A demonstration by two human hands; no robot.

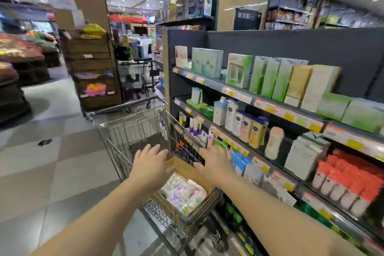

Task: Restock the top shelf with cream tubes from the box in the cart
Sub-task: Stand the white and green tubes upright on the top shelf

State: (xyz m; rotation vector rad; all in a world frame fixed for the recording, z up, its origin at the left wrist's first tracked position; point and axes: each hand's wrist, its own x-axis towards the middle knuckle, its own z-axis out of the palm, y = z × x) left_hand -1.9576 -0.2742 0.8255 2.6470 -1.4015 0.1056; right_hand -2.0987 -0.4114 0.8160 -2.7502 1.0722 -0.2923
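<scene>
We hold both hands out over the wire cart [128,131], which stands in the aisle just beside the shelving on our right. Our left hand [150,165] hovers above the near end of the cart with its fingers [152,149] spread and released, gripping nothing. Our right hand [216,160] is likewise flat and open, fingers released, above the cart's right edge and in front of the lower shelves.

Below and between our forearms sits the cardboard box [187,169], brown and open at the top, resting in the cart's near end. Inside it lie the cream tubes [185,192], packed side by side in pale pastel colours: white, lilac, pink and a touch of green. The picture is blurred, so we cannot read any print on them. Neither hand touches the tubes.

The top shelf [239,90] runs along the dark back panel up and to the right, well apart from the box. It carries green and white cartons [268,77] standing upright, with yellow and red price tags along its front edge. The shelf below holds lotion bottles [243,122].
</scene>
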